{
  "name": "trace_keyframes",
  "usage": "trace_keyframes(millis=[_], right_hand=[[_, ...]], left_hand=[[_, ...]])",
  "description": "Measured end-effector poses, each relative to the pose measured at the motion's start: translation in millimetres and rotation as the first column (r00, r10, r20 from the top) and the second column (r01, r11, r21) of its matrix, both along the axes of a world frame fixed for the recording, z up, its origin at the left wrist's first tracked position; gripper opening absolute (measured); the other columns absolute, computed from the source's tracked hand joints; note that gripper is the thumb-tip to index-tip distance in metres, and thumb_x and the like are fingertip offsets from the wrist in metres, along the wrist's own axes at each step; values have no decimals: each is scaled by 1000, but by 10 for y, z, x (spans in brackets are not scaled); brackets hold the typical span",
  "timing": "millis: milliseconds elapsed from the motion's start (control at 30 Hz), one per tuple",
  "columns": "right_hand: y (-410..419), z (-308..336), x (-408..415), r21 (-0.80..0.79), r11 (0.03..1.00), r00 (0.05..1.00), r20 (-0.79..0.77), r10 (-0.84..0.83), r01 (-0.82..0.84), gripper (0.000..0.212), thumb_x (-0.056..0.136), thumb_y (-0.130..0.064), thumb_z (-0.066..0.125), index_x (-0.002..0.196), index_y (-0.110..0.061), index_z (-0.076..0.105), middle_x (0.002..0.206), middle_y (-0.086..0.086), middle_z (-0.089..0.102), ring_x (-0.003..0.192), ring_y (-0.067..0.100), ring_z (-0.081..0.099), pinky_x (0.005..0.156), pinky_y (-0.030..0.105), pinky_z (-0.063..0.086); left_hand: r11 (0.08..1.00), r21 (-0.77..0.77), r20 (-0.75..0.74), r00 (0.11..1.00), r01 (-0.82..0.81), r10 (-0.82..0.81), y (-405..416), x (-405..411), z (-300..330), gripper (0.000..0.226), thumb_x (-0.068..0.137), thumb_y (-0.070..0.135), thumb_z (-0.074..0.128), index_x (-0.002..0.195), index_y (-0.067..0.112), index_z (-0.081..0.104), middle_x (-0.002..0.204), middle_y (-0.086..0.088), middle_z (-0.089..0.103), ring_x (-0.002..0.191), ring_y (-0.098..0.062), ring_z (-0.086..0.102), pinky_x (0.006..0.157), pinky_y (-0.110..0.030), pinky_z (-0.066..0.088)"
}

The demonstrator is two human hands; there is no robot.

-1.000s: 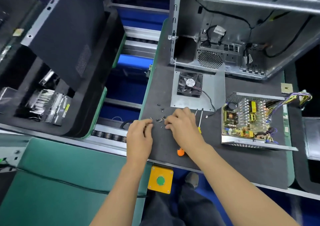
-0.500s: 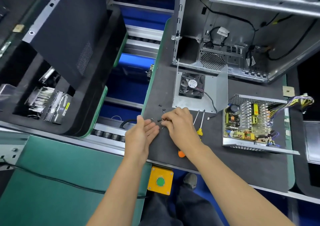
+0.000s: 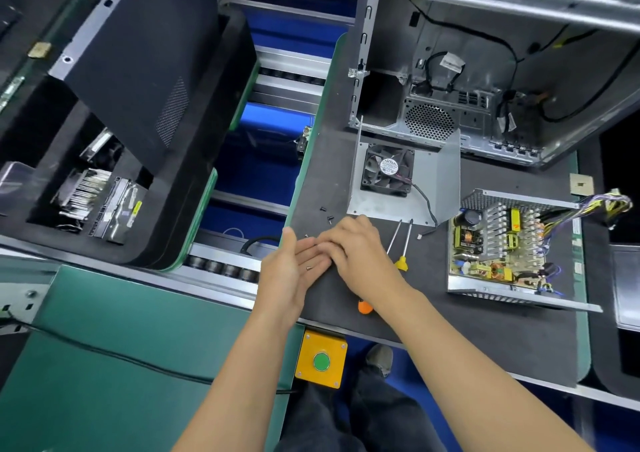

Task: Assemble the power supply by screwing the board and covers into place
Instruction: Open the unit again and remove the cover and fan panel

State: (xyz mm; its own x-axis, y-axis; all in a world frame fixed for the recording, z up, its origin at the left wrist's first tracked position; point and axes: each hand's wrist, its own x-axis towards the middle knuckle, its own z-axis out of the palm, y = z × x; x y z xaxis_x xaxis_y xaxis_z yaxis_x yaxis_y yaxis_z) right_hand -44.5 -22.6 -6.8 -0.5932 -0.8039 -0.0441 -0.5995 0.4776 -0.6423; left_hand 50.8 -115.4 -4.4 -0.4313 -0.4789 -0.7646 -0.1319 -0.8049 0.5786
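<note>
My left hand [image 3: 289, 271] lies palm up with straight fingers, a small screw [image 3: 308, 268] resting on it. My right hand [image 3: 356, 254] hovers over its fingertips with fingers curled; what it pinches is hidden. Several black screws [image 3: 327, 214] lie loose on the dark mat beyond the hands. The open power supply base [image 3: 512, 247] with its circuit board sits to the right. A grey cover with a fan [image 3: 389, 171] lies behind the hands. Two screwdrivers, one yellow-handled [image 3: 401, 261] and one orange-handled [image 3: 365, 307], lie beside my right hand.
An open computer case [image 3: 485, 70] stands at the back right. A black tray with a hard drive [image 3: 114, 205] and a black side panel [image 3: 149, 53] fills the left. A yellow box with a green button [image 3: 321, 360] hangs below the table edge. A roller conveyor [image 3: 221, 268] runs between.
My left hand turned from palm down to palm up and opened. My right hand moved from the loose screws on the mat to over the left palm, where a screw now lies.
</note>
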Motion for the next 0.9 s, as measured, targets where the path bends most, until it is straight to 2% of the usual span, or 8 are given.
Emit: trace_keyframes(millis=[133, 333, 533, 633, 667, 733, 800, 900], right_hand=[[42, -28, -72, 19, 987, 987, -11, -162, 162, 17, 96, -10, 60, 103, -10, 75, 96, 9, 62, 97, 28, 48, 93, 40, 41], [-3, -80, -94, 59, 997, 989, -142, -36, 45, 15, 88, -15, 72, 101, -10, 76, 92, 9, 60, 94, 33, 50, 85, 44, 43], [-71, -99, -76, 111, 993, 972, -233, -14, 41, 14, 97, -13, 58, 97, -9, 72, 94, 8, 57, 94, 31, 47, 81, 45, 41], [-82, -59, -32, 26, 983, 976, -124, -178, 183, 15, 98, -14, 56, 98, -12, 72, 97, 6, 54, 95, 26, 45, 83, 39, 39], [-87, -47, -6, -1, 981, 980, -46, -191, 192, 17, 99, -15, 55, 100, -15, 72, 98, 4, 53, 96, 23, 43, 85, 36, 38], [-97, -37, 55, -32, 994, 993, 53, -106, 108, 20, 100, -17, 53, 103, -18, 73, 98, 1, 53, 98, 21, 42, 87, 34, 34], [-109, -71, 93, -15, 999, 998, 50, -33, 33, 22, 100, -19, 54, 111, -19, 73, 100, 2, 56, 101, 23, 43, 86, 34, 31], [-147, -124, 52, 30, 996, 997, -2, -80, 80, 24, 98, -24, 57, 118, -16, 70, 103, 5, 58, 104, 26, 45, 88, 37, 33]], left_hand=[[1000, -1, 52, 999, -16, 16, -12, 3, 3, 49, 104, 41, 49, 108, -5, 65, 104, -21, 73, 90, -26, 75, 71, -29, 61], [999, -29, 81, 996, -29, 31, -37, 47, 2, 45, 104, 40, 50, 104, -2, 65, 103, -21, 72, 89, -27, 76, 72, -30, 62], [1000, -20, 60, 998, -24, 25, -56, 51, -4, 51, 104, 45, 47, 105, -3, 65, 101, -21, 74, 89, -27, 76, 73, -31, 63], [1000, 4, 30, 999, -17, 17, -76, 57, -7, 57, 103, 50, 43, 108, -3, 65, 98, -18, 76, 92, -28, 75, 73, -31, 62], [1000, 17, 10, 1000, -13, 13, -80, 56, -4, 60, 103, 52, 41, 109, -3, 64, 97, -18, 76, 93, -28, 75, 73, -31, 62], [999, 33, -27, 1000, -10, 11, -82, 45, 4, 65, 103, 54, 38, 110, -4, 64, 99, -18, 76, 96, -27, 75, 76, -31, 62], [999, -1, -19, 999, -35, 35, -75, 38, -4, 65, 103, 54, 37, 108, -4, 66, 100, -18, 76, 96, -25, 75, 75, -30, 62], [991, -102, 60, 993, -92, 98, -81, 74, -29, 59, 103, 53, 41, 103, -1, 66, 97, -17, 75, 91, -25, 76, 71, -28, 61]])
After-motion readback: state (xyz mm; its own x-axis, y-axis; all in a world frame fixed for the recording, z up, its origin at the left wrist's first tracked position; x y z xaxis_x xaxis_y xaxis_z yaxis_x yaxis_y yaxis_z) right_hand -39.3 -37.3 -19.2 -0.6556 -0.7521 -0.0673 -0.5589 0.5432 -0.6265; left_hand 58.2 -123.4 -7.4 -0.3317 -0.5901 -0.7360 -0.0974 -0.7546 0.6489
